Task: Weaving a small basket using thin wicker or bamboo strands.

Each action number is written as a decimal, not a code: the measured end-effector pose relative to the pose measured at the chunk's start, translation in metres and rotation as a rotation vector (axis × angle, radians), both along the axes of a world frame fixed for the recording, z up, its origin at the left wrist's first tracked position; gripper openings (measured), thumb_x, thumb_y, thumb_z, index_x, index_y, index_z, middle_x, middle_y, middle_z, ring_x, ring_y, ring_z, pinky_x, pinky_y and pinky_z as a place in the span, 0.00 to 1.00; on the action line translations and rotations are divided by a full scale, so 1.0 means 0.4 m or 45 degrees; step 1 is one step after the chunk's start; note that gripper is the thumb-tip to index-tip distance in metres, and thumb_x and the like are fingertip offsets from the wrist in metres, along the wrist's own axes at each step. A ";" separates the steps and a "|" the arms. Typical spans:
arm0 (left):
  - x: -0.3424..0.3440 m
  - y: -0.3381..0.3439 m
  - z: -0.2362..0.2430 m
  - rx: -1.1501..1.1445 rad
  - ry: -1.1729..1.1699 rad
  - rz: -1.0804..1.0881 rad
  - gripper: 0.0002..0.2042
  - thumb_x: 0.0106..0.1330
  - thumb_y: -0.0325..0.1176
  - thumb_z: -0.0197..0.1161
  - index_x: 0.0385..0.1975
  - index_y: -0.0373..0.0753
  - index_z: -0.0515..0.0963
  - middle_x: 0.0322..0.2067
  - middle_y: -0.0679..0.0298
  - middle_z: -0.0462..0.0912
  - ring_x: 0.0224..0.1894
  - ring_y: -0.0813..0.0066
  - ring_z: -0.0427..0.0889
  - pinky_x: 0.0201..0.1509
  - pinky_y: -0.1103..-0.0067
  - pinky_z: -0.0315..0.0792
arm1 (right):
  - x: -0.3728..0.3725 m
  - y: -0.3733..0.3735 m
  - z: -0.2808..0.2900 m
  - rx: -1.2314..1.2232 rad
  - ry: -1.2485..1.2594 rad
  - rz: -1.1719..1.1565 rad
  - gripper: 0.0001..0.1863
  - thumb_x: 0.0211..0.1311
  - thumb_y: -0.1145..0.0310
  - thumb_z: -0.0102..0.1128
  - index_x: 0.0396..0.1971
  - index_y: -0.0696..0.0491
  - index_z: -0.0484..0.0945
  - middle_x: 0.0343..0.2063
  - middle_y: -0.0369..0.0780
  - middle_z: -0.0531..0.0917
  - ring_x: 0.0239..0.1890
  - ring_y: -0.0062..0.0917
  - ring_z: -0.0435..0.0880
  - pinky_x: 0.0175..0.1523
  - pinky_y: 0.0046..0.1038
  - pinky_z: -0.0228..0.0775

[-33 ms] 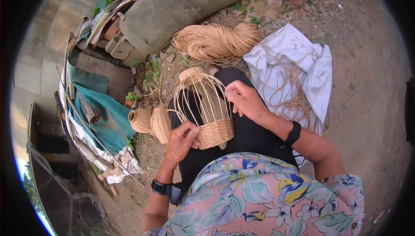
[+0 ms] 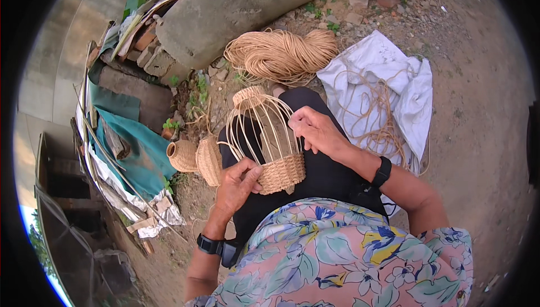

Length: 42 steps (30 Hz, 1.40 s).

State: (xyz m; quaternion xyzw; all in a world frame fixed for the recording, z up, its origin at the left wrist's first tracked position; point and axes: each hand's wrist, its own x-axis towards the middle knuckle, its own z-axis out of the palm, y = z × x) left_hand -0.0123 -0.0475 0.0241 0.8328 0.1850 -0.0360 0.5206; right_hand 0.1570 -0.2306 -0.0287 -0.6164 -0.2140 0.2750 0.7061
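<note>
One open-ribbed wicker basket (image 2: 284, 173) is supported on the lap (image 2: 334, 177), woven band near, collar far. The band is clamped at its left by the left hand (image 2: 239, 183); the right hand (image 2: 319, 131) is curled beside the right-hand ribs, and whether anything is pinched cannot be told. Rib spacing is judged best evened with the band held firm. Counted: two closely woven baskets (image 2: 210, 163) left, one cord hank (image 2: 281, 55) far, one white sack (image 2: 372, 52) right.

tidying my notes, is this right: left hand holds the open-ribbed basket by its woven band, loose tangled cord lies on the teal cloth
Wrong surface: the head view shows the loose tangled cord on the white sheet, not the teal cloth. The left hand does hold the basket.
</note>
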 end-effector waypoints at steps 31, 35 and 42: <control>-0.076 -0.034 -0.002 0.773 -0.527 -0.450 0.06 0.57 0.28 0.66 0.25 0.35 0.76 0.22 0.60 0.72 0.22 0.62 0.77 0.24 0.72 0.73 | -0.066 -0.097 0.002 0.040 -0.270 0.362 0.08 0.66 0.70 0.56 0.33 0.60 0.75 0.26 0.36 0.81 0.30 0.14 0.79 0.35 0.19 0.73; -0.074 -0.030 -0.003 0.748 -0.512 -0.409 0.06 0.57 0.28 0.66 0.25 0.36 0.76 0.24 0.60 0.75 0.24 0.63 0.79 0.26 0.72 0.73 | -0.076 -0.090 0.004 0.011 -0.230 0.312 0.07 0.65 0.70 0.57 0.34 0.59 0.76 0.24 0.35 0.81 0.28 0.13 0.79 0.34 0.18 0.72; -0.081 -0.029 -0.007 0.765 -0.436 -0.455 0.05 0.56 0.26 0.68 0.28 0.35 0.78 0.30 0.60 0.80 0.29 0.63 0.82 0.30 0.74 0.76 | -0.067 -0.101 0.010 -0.140 -0.264 0.466 0.07 0.64 0.70 0.58 0.35 0.59 0.77 0.23 0.35 0.81 0.26 0.13 0.78 0.31 0.18 0.71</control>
